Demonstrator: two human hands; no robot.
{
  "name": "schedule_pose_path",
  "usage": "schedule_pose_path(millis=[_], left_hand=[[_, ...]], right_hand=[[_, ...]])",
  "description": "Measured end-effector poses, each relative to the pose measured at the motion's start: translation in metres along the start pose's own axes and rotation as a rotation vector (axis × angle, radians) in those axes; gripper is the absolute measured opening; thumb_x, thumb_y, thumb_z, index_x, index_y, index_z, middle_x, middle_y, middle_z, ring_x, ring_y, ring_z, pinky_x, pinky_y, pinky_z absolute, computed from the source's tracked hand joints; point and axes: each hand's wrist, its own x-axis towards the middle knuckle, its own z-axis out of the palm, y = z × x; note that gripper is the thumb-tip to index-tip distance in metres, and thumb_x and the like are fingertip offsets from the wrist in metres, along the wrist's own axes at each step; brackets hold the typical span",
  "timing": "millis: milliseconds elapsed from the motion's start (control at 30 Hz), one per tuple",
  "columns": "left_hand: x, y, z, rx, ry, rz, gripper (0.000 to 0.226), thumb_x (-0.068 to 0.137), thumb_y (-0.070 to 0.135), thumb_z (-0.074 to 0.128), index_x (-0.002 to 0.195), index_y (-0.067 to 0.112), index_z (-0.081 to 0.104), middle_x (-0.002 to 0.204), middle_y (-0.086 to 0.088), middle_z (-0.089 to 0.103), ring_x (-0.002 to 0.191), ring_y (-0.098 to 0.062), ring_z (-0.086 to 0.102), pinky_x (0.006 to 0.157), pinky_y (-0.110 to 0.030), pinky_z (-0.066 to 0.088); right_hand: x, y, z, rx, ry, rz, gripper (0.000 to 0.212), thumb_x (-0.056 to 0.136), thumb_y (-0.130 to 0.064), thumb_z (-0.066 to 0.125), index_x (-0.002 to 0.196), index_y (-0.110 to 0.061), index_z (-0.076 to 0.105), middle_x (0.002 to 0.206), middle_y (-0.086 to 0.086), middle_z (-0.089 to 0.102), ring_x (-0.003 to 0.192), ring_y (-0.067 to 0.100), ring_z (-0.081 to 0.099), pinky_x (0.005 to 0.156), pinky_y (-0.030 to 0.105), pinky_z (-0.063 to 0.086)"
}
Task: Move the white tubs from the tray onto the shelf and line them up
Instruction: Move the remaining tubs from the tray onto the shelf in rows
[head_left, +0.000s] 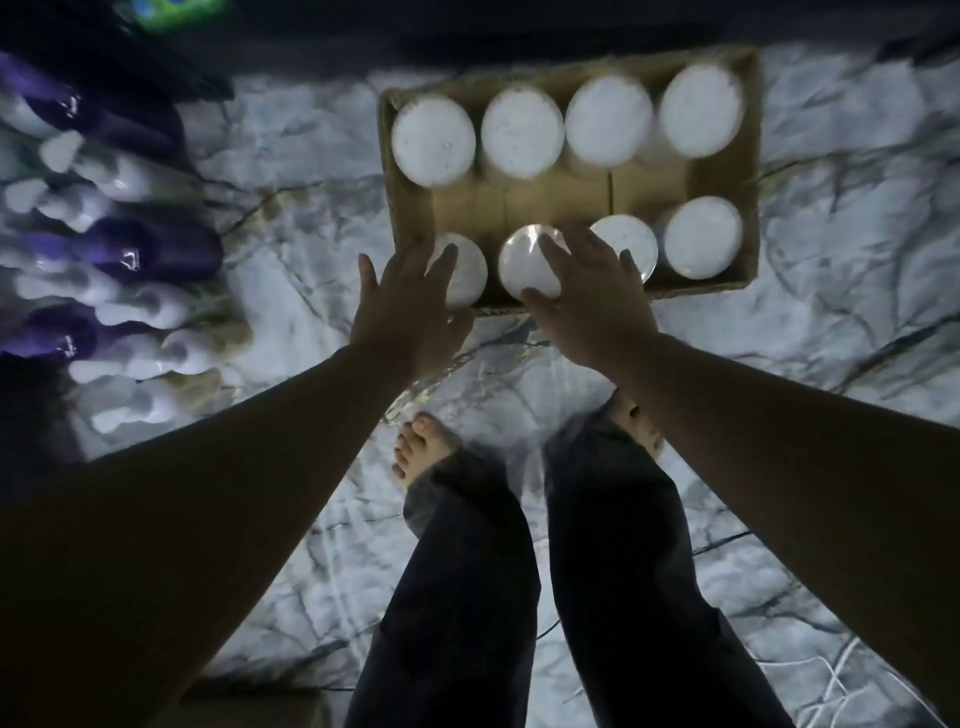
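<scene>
Where the cardboard tray (727, 171) sits on the marble-patterned floor (857, 260), eight white tubs (522, 132) stand inside it: four in the far row, four in the near row, with a bare strip of tray bottom between the rows. All eight show round white lids, lightly speckled. No tub has left the tray.

Hands: two, both reaching down over the near row. The left hand (408, 299) has its fingers spread and nearly straight above the near-left tub (467, 270), with the thumb below the tray's near edge; whether the fingers touch the lid cannot be told. The right hand (592, 306) is likewise spread, its fingers across the second near tub (524, 260) and partly hiding the third near tub (626, 241), thumb at the second tub's near rim. Contact looks likely, but a grip is not shown; neither hand is curled round anything.

Labels and writing: none can be read; lids are plain and the frame is dim and blurred.

Surroundings: at left, a group of purple and white bottles (119, 249), count uncertain owing to blur. Below, two bare feet (421, 452) and dark trousers (467, 597).
</scene>
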Motion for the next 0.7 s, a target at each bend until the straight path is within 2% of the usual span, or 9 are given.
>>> schedule_pose_path(millis=[167, 267, 433, 567, 700], left_hand=[[0.021, -0.007, 0.02, 0.039, -0.032, 0.023, 0.076, 0.094, 0.054, 0.05, 0.158, 0.022, 0.023, 0.168, -0.008, 0.012, 0.155, -0.031, 0.009, 0.121, -0.065, 0.004], [0.028, -0.01, 0.023, 0.068, -0.021, 0.046, 0.078, 0.094, 0.054, 0.051, 0.159, 0.023, 0.021, 0.169, -0.009, 0.007, 0.155, -0.032, 0.007, 0.12, -0.066, 0.003], [0.043, -0.012, 0.017, 0.045, 0.001, 0.066, 0.078, 0.092, 0.051, 0.057, 0.157, 0.023, 0.023, 0.166, -0.012, 0.013, 0.153, -0.034, 0.013, 0.119, -0.069, 0.006], [0.059, -0.015, 0.013, 0.031, -0.003, 0.044, 0.082, 0.089, 0.053, 0.061, 0.156, 0.027, 0.023, 0.166, -0.013, 0.013, 0.153, -0.034, 0.015, 0.119, -0.066, 0.009], [0.073, -0.016, 0.014, -0.029, 0.0, 0.004, 0.08, 0.087, 0.054, 0.062, 0.154, 0.028, 0.026, 0.162, -0.013, 0.023, 0.15, -0.034, 0.021, 0.119, -0.062, 0.021]], right_hand=[[0.022, 0.007, 0.022, -0.066, -0.07, -0.028, 0.07, 0.101, -0.053, 0.043, 0.159, -0.021, 0.024, 0.17, 0.008, 0.009, 0.157, 0.027, 0.007, 0.123, 0.059, 0.01], [0.03, 0.007, 0.025, -0.076, -0.083, -0.039, 0.075, 0.098, -0.054, 0.049, 0.16, -0.02, 0.022, 0.17, 0.012, 0.005, 0.157, 0.029, 0.005, 0.123, 0.061, 0.008], [0.047, 0.007, 0.017, -0.08, -0.106, -0.045, 0.084, 0.093, -0.051, 0.06, 0.161, -0.021, 0.019, 0.169, 0.017, 0.0, 0.156, 0.035, 0.006, 0.122, 0.06, 0.006], [0.063, 0.006, 0.005, -0.106, -0.121, -0.057, 0.08, 0.095, -0.047, 0.06, 0.161, -0.025, 0.02, 0.167, 0.022, 0.001, 0.152, 0.044, 0.012, 0.121, 0.054, 0.018], [0.078, 0.003, -0.004, -0.115, -0.186, -0.038, 0.074, 0.101, -0.049, 0.051, 0.162, -0.027, 0.015, 0.167, 0.021, 0.0, 0.149, 0.049, 0.014, 0.117, 0.055, 0.029]])
